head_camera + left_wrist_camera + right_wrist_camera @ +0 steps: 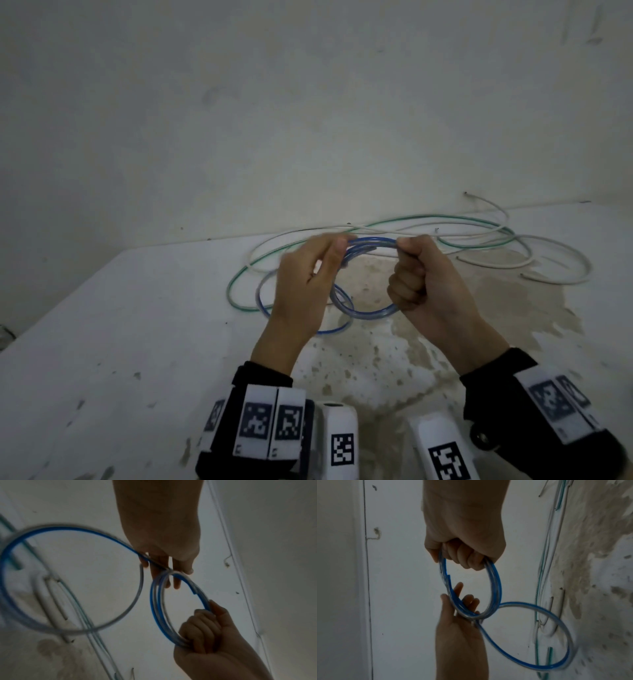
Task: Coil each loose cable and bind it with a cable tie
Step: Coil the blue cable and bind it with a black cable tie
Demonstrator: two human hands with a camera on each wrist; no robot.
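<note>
A blue cable (368, 242) is wound into a small coil (155, 605) held in the air between both hands above the table (137, 325). My right hand (409, 270) grips the coil's right side in a fist, with the fingers curled through the ring (496, 588). My left hand (337, 246) pinches the coil's left side between thumb and fingers (159, 574). From the left hand a loose blue loop (68, 529) hangs down to the table (330, 330); it looks blurred in the wrist views (539, 604). No cable tie is in view.
A green cable (236, 281) and a white cable (555, 277) lie in loose, overlapping loops on the white, brown-stained table behind the hands. A plain wall (308, 120) stands right behind the table's far edge.
</note>
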